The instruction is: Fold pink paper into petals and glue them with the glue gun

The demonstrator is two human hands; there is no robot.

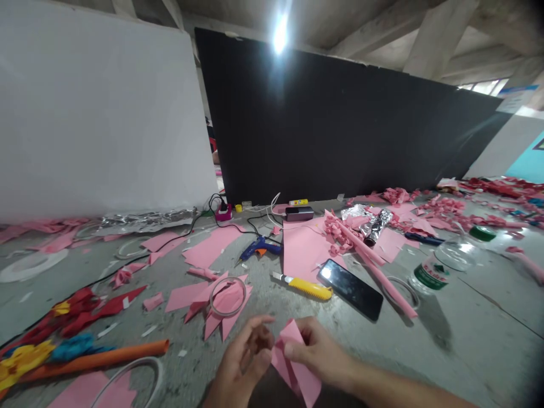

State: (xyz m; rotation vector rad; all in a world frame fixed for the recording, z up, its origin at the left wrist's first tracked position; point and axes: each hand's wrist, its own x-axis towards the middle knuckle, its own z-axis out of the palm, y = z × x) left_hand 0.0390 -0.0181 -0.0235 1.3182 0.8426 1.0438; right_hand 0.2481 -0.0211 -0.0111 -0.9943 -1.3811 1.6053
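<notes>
No text readable; bottle label (431, 276) too blurred to make out.

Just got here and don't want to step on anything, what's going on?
The person's right hand holds a folded piece of pink paper, the left hand at its edge; whether it grips is unclear. Ahead on the floor lie a yellow cutter, a phone and a blue glue gun, with pink scraps around.

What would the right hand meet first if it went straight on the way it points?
Most likely the left hand, with the pink paper held in the right hand leading the way. Depth is hard to judge; the paper may be touching the left hand.
</notes>
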